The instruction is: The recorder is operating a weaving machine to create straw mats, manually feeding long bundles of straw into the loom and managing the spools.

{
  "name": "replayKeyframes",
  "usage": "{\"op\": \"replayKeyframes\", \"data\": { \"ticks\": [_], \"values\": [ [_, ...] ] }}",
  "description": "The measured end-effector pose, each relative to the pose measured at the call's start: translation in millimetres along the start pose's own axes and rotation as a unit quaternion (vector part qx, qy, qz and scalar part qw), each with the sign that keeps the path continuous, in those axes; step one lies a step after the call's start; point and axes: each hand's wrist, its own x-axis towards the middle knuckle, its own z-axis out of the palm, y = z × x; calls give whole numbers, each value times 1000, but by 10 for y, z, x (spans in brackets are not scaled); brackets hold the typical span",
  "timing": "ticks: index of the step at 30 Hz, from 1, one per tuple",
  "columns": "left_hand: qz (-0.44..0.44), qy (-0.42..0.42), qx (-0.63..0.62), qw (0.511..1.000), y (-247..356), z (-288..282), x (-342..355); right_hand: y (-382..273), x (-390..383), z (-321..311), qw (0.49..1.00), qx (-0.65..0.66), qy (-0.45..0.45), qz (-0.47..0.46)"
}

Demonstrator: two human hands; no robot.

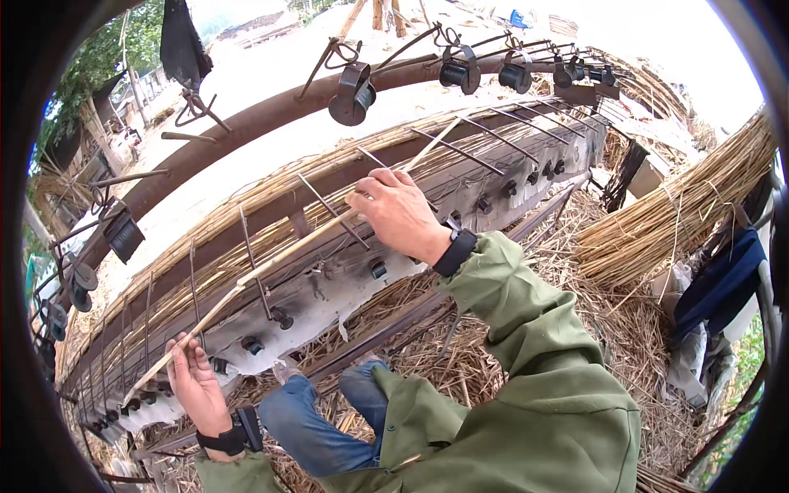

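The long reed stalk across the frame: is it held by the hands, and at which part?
Yes. The left hand grips the reed stalk near its lower end; the right hand presses on it around its middle, fingers curled over it.

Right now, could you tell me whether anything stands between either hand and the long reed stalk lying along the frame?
Nothing visible does. The left hand already grips one end of the reed stalk and the right hand presses on it further along; the thin metal rods only cross it.

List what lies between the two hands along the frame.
Head view: one long pale reed runs from the left hand to the right hand, crossing thin metal rods above the straw mat.
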Motion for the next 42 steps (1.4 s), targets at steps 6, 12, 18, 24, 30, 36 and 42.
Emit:
{"op": "replayKeyframes", "data": {
  "ticks": [6, 12, 18, 24, 30, 36, 42],
  "values": [
    [-4, 100, 35, 994, -309, -95, 994, -434, -485, 108, 989, 145, 14, -10],
    [-70, 165, 35, 983, -148, -679, 1842, -515, -1797, 106, 960, 181, -156, 144],
    [-88, 196, 67, 974, 127, -1030, 2345, -682, -2585, -43, 922, 160, -224, 274],
    [-120, 150, 62, 979, -21, -1002, 2399, -659, -2683, 146, 925, 183, -211, 258],
    [-123, 37, 58, 990, -60, -810, 1805, -577, -3860, 464, 824, 240, -183, 479],
    [-298, -113, 259, 912, -709, -1046, 656, -889, -5503, -118, 422, 165, -280, 847],
    [-414, -452, 307, 728, -1348, -904, 110, -1524, -5879, -675, 422, 87, -414, 802]
  ]
}}
